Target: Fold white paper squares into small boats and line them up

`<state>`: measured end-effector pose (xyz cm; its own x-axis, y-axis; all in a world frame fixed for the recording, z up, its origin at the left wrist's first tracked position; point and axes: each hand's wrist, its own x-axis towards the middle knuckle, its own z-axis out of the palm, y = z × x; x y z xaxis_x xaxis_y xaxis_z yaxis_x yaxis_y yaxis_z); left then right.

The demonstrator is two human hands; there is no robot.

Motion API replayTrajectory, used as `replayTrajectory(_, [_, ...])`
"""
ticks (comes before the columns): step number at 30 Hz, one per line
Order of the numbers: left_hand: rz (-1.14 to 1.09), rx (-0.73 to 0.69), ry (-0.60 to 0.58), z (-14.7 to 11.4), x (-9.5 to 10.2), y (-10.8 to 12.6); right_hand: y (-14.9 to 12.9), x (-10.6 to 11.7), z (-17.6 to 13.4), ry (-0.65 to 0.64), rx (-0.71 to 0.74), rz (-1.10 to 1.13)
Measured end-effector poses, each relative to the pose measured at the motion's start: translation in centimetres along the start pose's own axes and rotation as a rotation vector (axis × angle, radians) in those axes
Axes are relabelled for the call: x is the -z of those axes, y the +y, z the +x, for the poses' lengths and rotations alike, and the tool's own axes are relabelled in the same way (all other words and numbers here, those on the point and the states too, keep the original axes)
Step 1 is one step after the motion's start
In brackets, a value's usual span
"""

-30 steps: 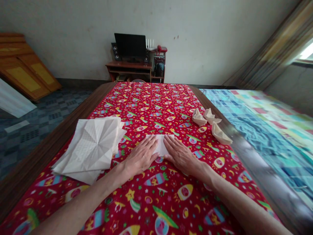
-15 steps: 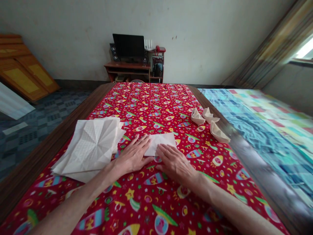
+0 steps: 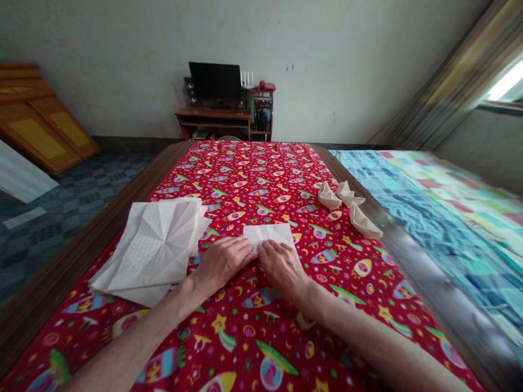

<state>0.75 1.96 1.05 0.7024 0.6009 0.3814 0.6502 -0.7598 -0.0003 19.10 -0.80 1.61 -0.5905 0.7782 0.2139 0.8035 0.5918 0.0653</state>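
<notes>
A small folded sheet of white paper (image 3: 269,232) lies flat on the red patterned tablecloth in front of me. My left hand (image 3: 229,256) is closed at its near left edge, with fingers curled and the thumb mostly hidden. Close beside it, my right hand (image 3: 281,265) grips the near edge of the same sheet, its fingers bent over the paper. To the left of my hands is a stack of creased paper sheets (image 3: 157,245), the top one marked with folds radiating from its middle. Several folded paper shapes (image 3: 365,221) sit near the table's right side.
The red tablecloth (image 3: 261,185) covers a dark wooden table (image 3: 134,190). Beyond it, a monitor (image 3: 215,84) and a red telephone (image 3: 267,86) stand on a desk. A bed with a checked cover (image 3: 408,218) adjoins on the right. A wooden cabinet (image 3: 44,120) stands at the left.
My left hand has gone from lying flat across the paper's left part to curled at its near edge. The right hand has shifted slightly left, its fingers more bent. The paper stays nearly in place.
</notes>
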Motion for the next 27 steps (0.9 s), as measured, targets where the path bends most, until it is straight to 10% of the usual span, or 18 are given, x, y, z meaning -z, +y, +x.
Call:
replayTrajectory(9, [-0.109, -0.050, -0.064, -0.6, 0.9, -1.5, 3.3, -0.2, -1.7, 0.314, 0.344, 0.352])
replayTrajectory(14, [-0.139, -0.126, 0.001, -1.4, 1.4, -0.3, 4.5, -0.5, -3.5, 0.371, 0.244, 0.384])
replayTrajectory(27, [-0.328, -0.095, 0.017, -2.1, 0.5, 3.2, 4.5, 0.1, -8.2, 0.143, 0.051, 0.266])
